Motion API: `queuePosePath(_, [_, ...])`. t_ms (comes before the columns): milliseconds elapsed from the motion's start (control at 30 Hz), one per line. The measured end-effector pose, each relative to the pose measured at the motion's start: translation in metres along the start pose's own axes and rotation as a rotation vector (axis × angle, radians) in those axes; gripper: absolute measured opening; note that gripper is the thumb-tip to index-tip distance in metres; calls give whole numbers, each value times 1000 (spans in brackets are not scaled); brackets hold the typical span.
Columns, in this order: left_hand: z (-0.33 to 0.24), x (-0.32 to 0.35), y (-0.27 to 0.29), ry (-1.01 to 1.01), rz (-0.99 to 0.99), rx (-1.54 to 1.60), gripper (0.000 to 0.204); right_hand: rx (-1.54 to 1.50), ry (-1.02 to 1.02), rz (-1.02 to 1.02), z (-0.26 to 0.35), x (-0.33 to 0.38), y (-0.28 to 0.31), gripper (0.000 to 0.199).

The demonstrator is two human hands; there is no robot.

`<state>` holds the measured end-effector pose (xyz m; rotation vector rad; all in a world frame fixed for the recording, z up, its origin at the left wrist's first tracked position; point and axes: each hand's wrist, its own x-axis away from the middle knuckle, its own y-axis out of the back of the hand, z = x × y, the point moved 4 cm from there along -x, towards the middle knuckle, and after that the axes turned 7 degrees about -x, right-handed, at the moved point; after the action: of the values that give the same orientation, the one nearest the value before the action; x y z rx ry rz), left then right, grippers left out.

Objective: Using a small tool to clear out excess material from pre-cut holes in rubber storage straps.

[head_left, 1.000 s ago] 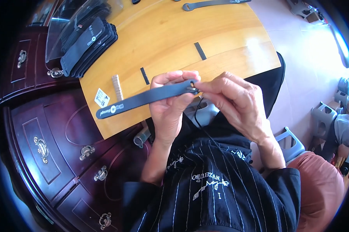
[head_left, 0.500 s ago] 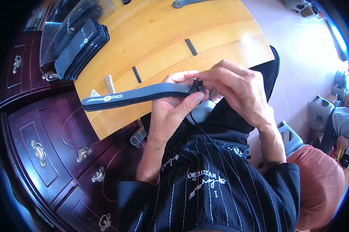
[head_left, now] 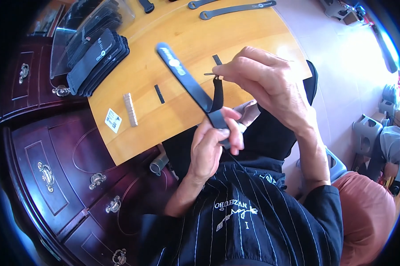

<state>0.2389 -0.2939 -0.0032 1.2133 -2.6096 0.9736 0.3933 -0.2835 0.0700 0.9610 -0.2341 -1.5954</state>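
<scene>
Left hand (head_left: 208, 144): pinching strap (head_left: 187, 81).
Right hand (head_left: 271, 84): pinching metal piece (head_left: 208, 74).
Strap work: apparently fitting.
Next move: likely needs steady strap.

We look steeply down from the wearer's head, through the left of two side-by-side fisheye cameras, with the left hand (head_left: 204, 153) and right hand (head_left: 268, 84) fairly near, around the dial's centre. We face forward past the striped shirt (head_left: 235, 221) at six o'clock: table (head_left: 189, 33) at twelve, cabinet (head_left: 82, 148) at nine, floor (head_left: 335, 82) toward two.
</scene>
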Motion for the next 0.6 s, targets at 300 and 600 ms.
queuePosePath(300, [-30, -5, 8, -126, -11, -11, 42, -415, -298, 0, -4, 23, 16, 70])
queuePosePath(600, [-27, -4, -6, 17, 122, -352, 59, -460, -193, -67, -16, 13, -4, 21])
